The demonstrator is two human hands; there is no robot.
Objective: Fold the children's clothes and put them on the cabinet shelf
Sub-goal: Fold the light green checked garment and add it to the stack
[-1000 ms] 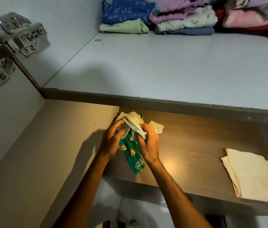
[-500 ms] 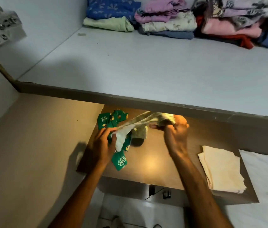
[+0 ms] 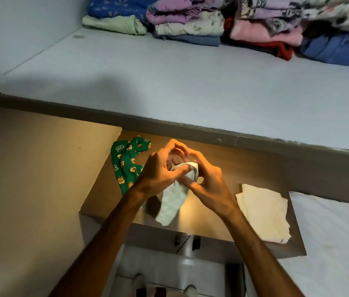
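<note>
A small pale checked garment (image 3: 170,205) hangs from both my hands over the wooden surface (image 3: 222,168). My left hand (image 3: 160,172) and my right hand (image 3: 207,185) meet at its top edge and pinch it, fingers interlaced around the cloth. A green garment with yellow cartoon prints (image 3: 127,163) lies crumpled on the wood to the left, free of both hands. Above, the white cabinet shelf (image 3: 169,86) carries folded clothes stacked along its back (image 3: 190,20).
A folded cream cloth (image 3: 263,211) lies on the right part of the wooden surface. A white sheet-covered surface (image 3: 330,232) is at the far right. The beige cabinet side panel (image 3: 30,179) stands to the left. The floor shows below.
The green printed garment has been let go and now lies on the wood at left. Both hands have come together on the pale checked garment, which hangs down between them.
</note>
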